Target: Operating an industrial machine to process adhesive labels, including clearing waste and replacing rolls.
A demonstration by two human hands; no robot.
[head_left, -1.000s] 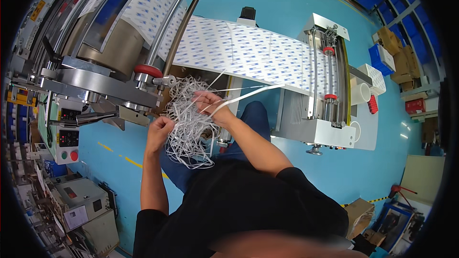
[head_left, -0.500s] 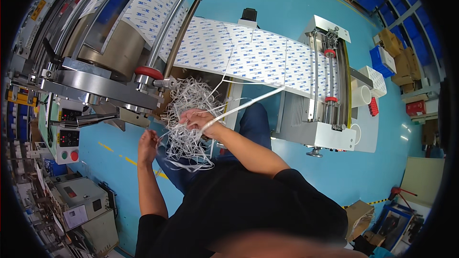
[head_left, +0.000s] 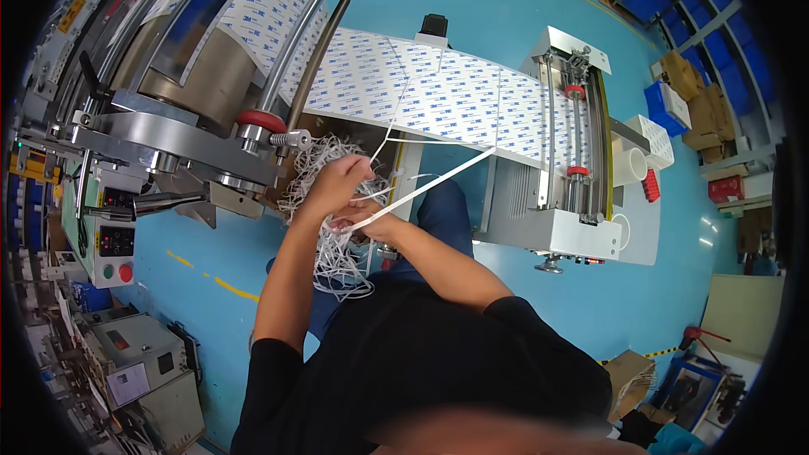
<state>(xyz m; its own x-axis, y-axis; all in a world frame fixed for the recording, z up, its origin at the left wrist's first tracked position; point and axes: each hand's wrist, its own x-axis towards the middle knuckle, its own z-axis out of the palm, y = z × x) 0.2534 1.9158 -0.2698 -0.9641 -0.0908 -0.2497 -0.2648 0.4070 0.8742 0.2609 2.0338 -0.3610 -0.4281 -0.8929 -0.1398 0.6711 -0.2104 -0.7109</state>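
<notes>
My left hand (head_left: 339,183) is closed, its fingertips pinched on a thin white strip (head_left: 387,141) that runs up to the printed sheet. Just below it, my right hand (head_left: 375,224) is closed around a wider white strip (head_left: 451,175), which stretches to the sheet's near edge. A large tangle of narrow white strips (head_left: 344,268) hangs under and around both hands, which partly cover it. Above the hands, the white sheet with blue print (head_left: 447,101) spans from the rollers on the left to the unit on the right.
On the left stands a machine with a metal roller (head_left: 202,101) and a steel bracket (head_left: 168,139). The white roller unit (head_left: 560,227) is at the right. A control box with buttons (head_left: 116,240) sits low left. Cartons (head_left: 712,114) and blue bins line the far right.
My left hand has moved up and right, from beside the tangle to a pinch on the thin strip near the sheet. My right hand has shifted slightly down and right, still on its strip.
</notes>
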